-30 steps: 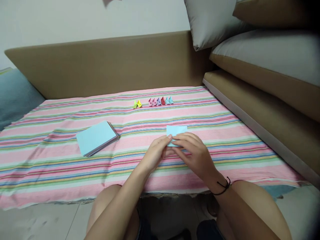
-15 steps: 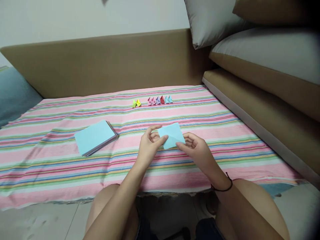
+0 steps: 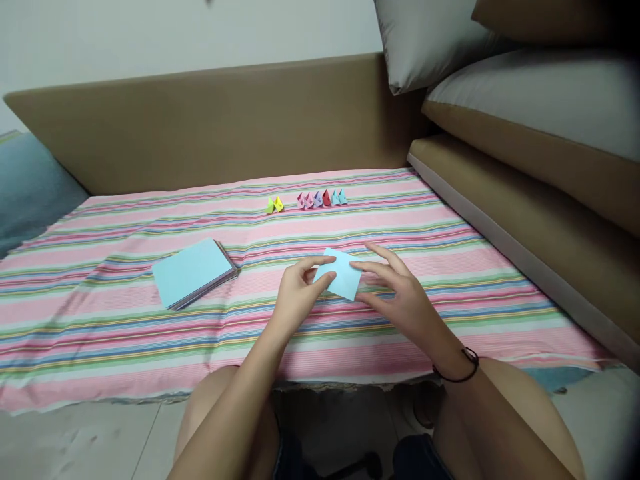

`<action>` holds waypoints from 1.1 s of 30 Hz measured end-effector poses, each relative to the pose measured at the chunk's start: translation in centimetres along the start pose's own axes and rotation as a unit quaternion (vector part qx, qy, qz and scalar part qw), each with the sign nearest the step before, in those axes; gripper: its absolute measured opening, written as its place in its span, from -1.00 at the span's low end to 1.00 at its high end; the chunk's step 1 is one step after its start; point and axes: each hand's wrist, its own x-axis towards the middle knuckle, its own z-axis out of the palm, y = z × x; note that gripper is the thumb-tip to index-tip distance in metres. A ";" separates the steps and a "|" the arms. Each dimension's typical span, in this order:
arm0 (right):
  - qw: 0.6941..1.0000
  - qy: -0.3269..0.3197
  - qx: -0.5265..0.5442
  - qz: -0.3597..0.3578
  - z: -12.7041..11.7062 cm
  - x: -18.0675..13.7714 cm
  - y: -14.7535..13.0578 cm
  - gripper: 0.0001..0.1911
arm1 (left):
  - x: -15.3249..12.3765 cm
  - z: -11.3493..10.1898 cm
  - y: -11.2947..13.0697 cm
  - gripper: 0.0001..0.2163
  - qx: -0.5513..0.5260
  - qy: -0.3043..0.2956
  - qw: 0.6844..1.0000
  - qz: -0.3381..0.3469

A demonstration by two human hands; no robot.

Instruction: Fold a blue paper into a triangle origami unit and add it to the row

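A small light blue sheet of paper (image 3: 345,277) is held above the striped cloth, tilted, with a corner pointing down to the right. My left hand (image 3: 300,283) pinches its left side between thumb and forefinger. At the right edge is my right hand (image 3: 395,280), its fingers spread apart. One fingertip touches the upper right edge and the thumb is at the lower right corner; the forefinger stretches out beyond the paper. A stack of paper sheets (image 3: 193,270), light blue on top, lies to the left of my hands.
Several small folded paper figures (image 3: 327,198) stand in a row further back, beside two yellow-green ones (image 3: 275,205). The striped cloth (image 3: 125,347) covers the seat. Behind rises a brown backrest (image 3: 240,127); stacked cushions (image 3: 525,120) border the right side.
The paper has turned, and its right side now slopes down to a corner. My right fingers have spread from a pinch. My left forefinger now lies over the paper's top edge.
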 end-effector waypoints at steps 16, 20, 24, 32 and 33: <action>0.998 -0.054 0.016 -0.041 -1.1 0.1 0.3 -0.70 | -0.2 -0.6 0.7 -0.75 -0.027 -0.110 0.993 -0.025; 0.996 -0.066 0.056 -0.005 -1.6 0.1 0.3 -0.68 | -0.4 -1.1 1.5 -0.48 -0.014 -0.185 0.982 -0.042; 0.992 -0.074 0.096 0.029 -2.2 0.1 0.5 -0.64 | -0.5 -1.4 1.9 -0.43 -0.031 -0.226 0.973 -0.029; 0.987 -0.078 0.128 0.066 -2.5 0.0 0.5 -0.63 | -0.5 -1.4 1.5 -0.43 -0.014 -0.234 0.972 0.026; 0.986 -0.079 0.129 0.068 -2.5 -0.1 0.4 -0.63 | -0.5 -1.4 1.5 -0.44 -0.011 -0.234 0.972 0.030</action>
